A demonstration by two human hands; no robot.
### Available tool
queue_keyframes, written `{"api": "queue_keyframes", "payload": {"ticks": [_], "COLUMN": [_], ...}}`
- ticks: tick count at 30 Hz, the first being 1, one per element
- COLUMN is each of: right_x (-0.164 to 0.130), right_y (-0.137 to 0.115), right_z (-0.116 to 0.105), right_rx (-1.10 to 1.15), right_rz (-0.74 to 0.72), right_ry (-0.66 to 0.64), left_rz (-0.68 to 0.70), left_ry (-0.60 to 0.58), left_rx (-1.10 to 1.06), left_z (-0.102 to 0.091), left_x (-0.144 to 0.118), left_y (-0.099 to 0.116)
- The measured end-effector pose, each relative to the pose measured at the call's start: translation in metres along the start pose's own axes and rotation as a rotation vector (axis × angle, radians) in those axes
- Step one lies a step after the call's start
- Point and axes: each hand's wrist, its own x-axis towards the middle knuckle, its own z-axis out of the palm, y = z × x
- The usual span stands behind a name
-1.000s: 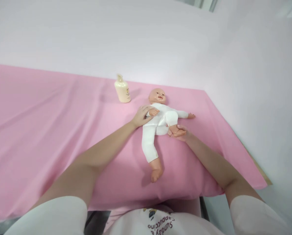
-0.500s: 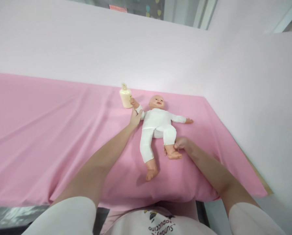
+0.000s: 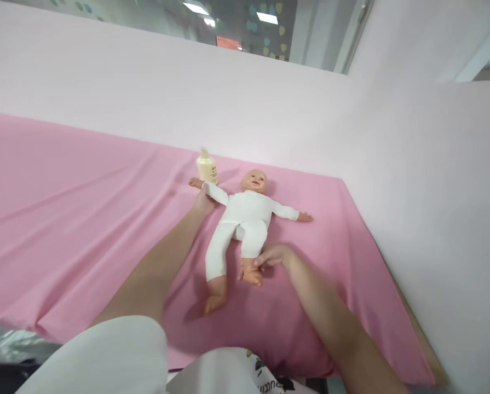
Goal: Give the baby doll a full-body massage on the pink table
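A doll in white is laid face-up on the pink sheet. Its outstretched arm is gripped by the left hand, seemingly; its foot is pinched by the right hand. 1 cream bottle stands near its head.

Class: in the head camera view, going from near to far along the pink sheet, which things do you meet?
Right hand at the doll's foot → white-suited plastic baby doll → cream plastic lotion bottle → pale pink wall.
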Motion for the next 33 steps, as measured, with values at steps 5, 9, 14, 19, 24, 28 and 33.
{"api": "queue_keyframes", "payload": {"ticks": [5,9,14,19,24,28,33], "right_x": [-0.006,-0.011,-0.010,-0.017,-0.027,-0.033,-0.034], "right_y": [0.006,0.018,0.014,0.005,0.006,0.011,0.012], "right_z": [0.001,-0.011,-0.027,-0.028,-0.019,-0.012,-0.001], "right_rx": [0.101,0.214,0.510,0.477,0.374,0.303,0.261], "right_rz": [-0.039,-0.200,-0.530,-0.541,-0.422,-0.358,-0.176], "right_ry": [-0.059,-0.013,0.142,0.370,0.451,0.367,0.112], "left_rz": [0.039,-0.007,-0.050,-0.034,-0.039,-0.055,-0.060], "left_ry": [-0.012,-0.129,-0.296,-0.361,-0.421,-0.432,-0.229], "left_rx": [0.138,0.221,0.365,0.377,0.422,0.374,0.191], "left_z": [0.006,0.013,0.011,0.012,0.004,-0.003,-0.003], "left_x": [-0.011,-0.017,-0.021,-0.019,-0.018,-0.020,-0.016], "left_y": [-0.001,-0.005,-0.012,-0.020,-0.024,-0.023,-0.017]}}
